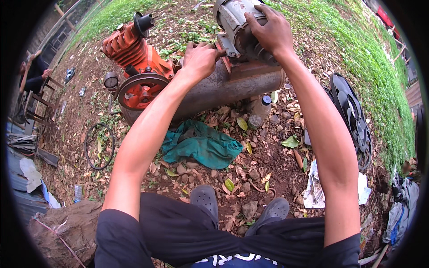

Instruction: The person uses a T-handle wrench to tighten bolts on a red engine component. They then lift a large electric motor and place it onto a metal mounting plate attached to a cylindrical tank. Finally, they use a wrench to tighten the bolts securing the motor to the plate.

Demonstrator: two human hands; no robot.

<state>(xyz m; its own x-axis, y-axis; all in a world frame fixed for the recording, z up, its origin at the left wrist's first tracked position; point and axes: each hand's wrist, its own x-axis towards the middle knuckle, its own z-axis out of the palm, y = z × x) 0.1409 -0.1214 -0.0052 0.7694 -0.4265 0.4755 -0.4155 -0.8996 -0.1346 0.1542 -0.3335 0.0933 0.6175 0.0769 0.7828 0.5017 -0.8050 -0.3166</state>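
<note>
A grey electric motor [233,22] sits on the raised mount of a rusty air compressor tank [205,91]. My right hand [271,30] grips the motor's near end from above, fingers spread over its housing. Beside the motor's foot, my left hand [199,60] is closed with curled fingers and its thumb toward the mounting bracket [228,46]; what it holds, if anything, is hidden. To the left on the same tank stands an orange finned compressor pump [127,48] with a flywheel pulley [142,91]. A round pressure gauge [111,80] is next to it.
A teal cloth [203,145] and a capped plastic bottle [259,112] lie near the tank. A black drive belt [88,154] rests on the leafy ground at left. A black fan [351,118] is at right. Another person [33,80] is at the far left.
</note>
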